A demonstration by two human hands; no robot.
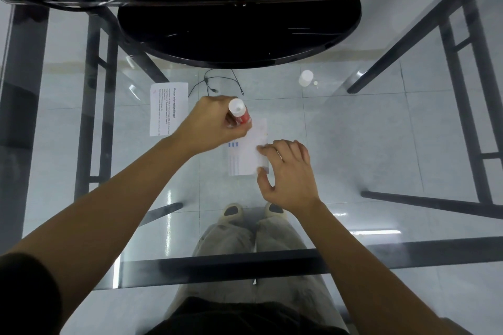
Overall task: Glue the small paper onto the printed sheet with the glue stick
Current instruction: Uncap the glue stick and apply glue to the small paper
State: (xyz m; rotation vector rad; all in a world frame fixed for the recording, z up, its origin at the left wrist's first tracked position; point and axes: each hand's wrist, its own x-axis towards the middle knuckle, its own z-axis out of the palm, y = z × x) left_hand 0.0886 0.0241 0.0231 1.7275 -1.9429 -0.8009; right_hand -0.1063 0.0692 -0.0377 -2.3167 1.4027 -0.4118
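My left hand (215, 122) grips a red and white glue stick (239, 113), its tip pointed down toward a paper on the glass table. That paper (246, 156), with small blue print, lies in the middle of the table. My right hand (288, 171) presses flat on the paper's right edge, fingers spread. A printed sheet (168, 107) headed with black text lies to the left, partly behind my left hand. Which paper the glue tip touches I cannot tell.
A black monitor with a round stand (239, 32) occupies the far side of the glass table (381, 144). A white glue cap (306, 77) lies at the far right. A thin black cable (212, 81) runs behind my left hand. My legs show through the glass.
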